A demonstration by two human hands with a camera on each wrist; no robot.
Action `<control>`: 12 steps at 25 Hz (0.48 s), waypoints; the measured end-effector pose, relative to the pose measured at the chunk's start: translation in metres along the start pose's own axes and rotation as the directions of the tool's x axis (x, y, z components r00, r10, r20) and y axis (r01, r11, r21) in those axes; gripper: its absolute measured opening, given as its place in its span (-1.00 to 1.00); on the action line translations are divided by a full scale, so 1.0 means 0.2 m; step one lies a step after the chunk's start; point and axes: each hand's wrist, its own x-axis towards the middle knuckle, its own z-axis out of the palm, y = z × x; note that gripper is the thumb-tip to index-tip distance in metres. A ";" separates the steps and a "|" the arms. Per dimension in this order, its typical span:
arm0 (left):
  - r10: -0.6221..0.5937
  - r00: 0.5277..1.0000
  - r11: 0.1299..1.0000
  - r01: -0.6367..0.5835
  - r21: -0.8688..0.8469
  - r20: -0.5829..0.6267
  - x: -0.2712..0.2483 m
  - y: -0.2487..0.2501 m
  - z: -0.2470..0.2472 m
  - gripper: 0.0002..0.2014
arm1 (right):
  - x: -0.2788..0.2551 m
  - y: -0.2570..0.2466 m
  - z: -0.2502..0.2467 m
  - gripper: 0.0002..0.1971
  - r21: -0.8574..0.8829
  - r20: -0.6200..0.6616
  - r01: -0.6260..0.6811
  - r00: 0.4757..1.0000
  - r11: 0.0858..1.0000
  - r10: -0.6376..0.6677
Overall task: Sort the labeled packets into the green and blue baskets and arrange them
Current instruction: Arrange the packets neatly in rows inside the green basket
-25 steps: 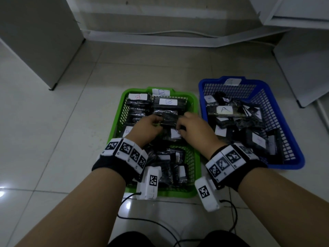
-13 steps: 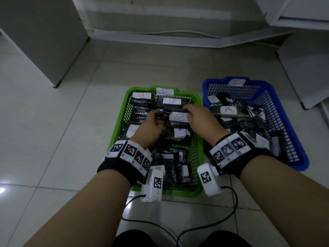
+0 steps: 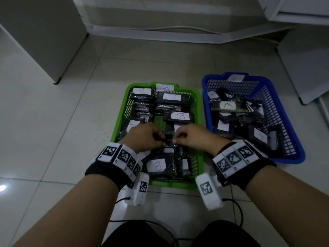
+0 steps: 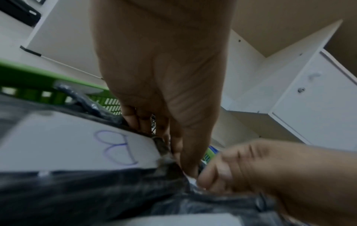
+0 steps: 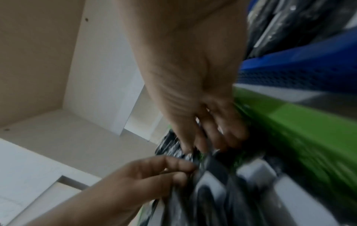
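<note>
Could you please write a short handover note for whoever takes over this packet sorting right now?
Left hand: fingers curled on a black packet mid green basket.
Right hand: pinching the same packet from the other side.
Green basket: packets labelled B, rows tidy at the far end, loose near you.
Blue basket: packets jumbled; one labelled A on top.
Done: no packets on the floor.
Left: arrange the near green rows, then probably the blue basket.

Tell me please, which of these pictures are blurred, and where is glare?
Head view: dim but fairly sharp, the B labels in the green basket readable, one glare spot on the floor tile at left. Left wrist view: the right hand is smeared. Right wrist view: strongest motion blur, especially the packets and basket wall.
</note>
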 end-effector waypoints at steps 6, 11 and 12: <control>0.038 0.999 0.999 -0.038 -0.004 0.001 -0.09 -0.01 0.01 -0.62 | -0.04 -0.07 0.08 -0.71 -0.051 -0.001 -0.021 1.000 0.998 0.021; -0.097 0.956 0.979 0.041 -0.202 -0.277 -0.14 -0.04 -0.02 -0.79 | -0.05 -0.07 0.04 -0.75 0.182 -0.106 -0.091 0.988 0.979 0.112; -0.137 0.937 0.972 0.065 -0.225 -0.322 -0.14 -0.05 -0.03 -0.80 | -0.03 -0.06 0.05 -0.72 -0.003 -0.054 -0.111 0.992 0.994 0.111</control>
